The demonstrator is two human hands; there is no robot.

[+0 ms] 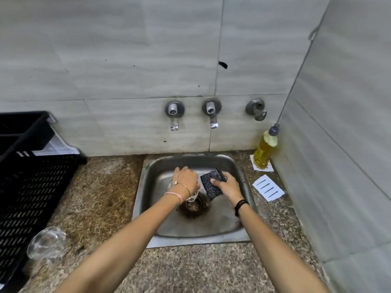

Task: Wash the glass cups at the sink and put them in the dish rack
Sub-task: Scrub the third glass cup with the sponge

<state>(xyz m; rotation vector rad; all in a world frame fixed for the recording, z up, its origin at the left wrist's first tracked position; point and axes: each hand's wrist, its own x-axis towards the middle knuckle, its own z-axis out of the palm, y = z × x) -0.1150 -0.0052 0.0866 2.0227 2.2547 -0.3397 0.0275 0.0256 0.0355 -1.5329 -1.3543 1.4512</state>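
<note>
1. Over the steel sink (148,187), both hands at work: left hand (186,179) curled down over a glass cup (193,196), fingers wrapped on it from above, only the lower edge of the glass peeking out just above the drain (193,206).
2. Right hand (227,186) clamped on a dark speckled sponge (212,182), thumb across its face, sponge just beside the cup at the cup's 3 o'clock, seemingly not yet pressed against it.
3. Second glass cup (47,243) waiting on the stone counter (101,197) at 8 o'clock from the sink, right against the black dish rack (31,187) at 9 o'clock.
4. Likely step: scrubbing the held cup; rinsing and racking not yet done.
5. Risk: slick soapy glass held from above only, so a slip would drop it onto hard steel and chip or crack it.
6. Risk: hard scrubbing could twist the cup out of the left fingers.
7. Risk: a sweep of the left elbow toward the rack could knock the waiting cup, sitting close to the forearm's path.
8. Two taps (174,115) at 12 o'clock, no water visibly running; a yellow soap bottle (265,149) at 2 o'clock, papers (268,188) at 3 o'clock, well clear.
9. Nothing blocking the way to the rack except that waiting cup.
</note>
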